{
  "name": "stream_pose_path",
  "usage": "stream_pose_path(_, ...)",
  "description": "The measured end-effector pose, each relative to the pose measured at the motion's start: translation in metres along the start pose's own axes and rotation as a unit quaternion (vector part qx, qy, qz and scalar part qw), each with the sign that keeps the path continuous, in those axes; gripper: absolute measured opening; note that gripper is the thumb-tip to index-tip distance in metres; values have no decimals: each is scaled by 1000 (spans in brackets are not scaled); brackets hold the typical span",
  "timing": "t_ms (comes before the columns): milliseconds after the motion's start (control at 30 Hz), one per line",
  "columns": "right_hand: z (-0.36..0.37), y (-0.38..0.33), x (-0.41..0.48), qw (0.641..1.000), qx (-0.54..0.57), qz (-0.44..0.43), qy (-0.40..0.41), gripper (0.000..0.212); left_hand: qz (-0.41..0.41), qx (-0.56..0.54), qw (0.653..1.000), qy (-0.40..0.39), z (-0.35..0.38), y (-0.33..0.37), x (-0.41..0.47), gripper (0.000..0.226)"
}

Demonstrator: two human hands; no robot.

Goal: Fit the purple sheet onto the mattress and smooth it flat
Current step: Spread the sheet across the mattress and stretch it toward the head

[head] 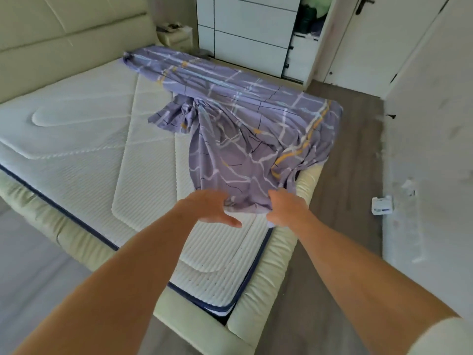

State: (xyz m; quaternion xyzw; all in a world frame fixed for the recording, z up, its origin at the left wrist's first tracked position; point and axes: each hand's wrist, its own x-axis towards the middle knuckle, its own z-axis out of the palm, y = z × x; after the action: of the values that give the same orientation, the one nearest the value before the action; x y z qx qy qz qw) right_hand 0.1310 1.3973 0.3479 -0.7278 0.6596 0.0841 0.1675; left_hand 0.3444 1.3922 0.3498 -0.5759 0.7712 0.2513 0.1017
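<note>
A person stands at the foot corner of a bed, both bare arms stretched out over a white quilted mattress (84, 139). The purple sheet (245, 139), patterned with pale, yellow and dark lines, lies in a bunched strip along the right side of the mattress. It runs from near the headboard (64, 34) down toward the person. Its outer edge drapes over the mattress's right side, and one corner there looks tucked, though I cannot be sure.

The right hand (288, 210) has its grip clenched on the sheet's near hem, fingers curled into the cloth. The left hand (210, 208) meets the same hem just beside it, thumb sticking out. Its fingers are hidden in the blurred fabric, so I cannot tell whether that grip is closed.

My judgement is that the job is at an early stage. Most of the mattress is bare, including the whole left half and the near corner by the cream bed frame (268, 272). The sheet has yet to be spread across, hooked over the remaining corners and smoothed.

No brand, label or writing is readable. A small white object (382, 206) on the floor by the wall carries marks too blurred to make out.
</note>
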Motion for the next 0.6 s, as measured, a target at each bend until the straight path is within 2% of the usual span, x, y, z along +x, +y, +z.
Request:
stream_pose_path(67,6,11,-13,996,-20,47,75,16,-6,49,998,35,6,-1,-7,47)
stream_pose_path(200,22,22,-36,986,-42,79,139,11,-49,55,993,96,22,4,-29,43)
stream_pose_path(367,47,38,-67,980,-59,130,139,12,-91,104,986,98,50,-11,-57,33)
stream_pose_path(467,55,35,-77,976,60,101,183,17,-112,135,979,106,65,-24,-69,26)
stream_pose_path(533,50,26,-83,957,182,54,220,17,-105,120,982,97,65,-29,-67,47)
stream_pose_path(600,41,14,-94,948,215,47,232,21,-72,82,989,98,61,-36,-62,62)
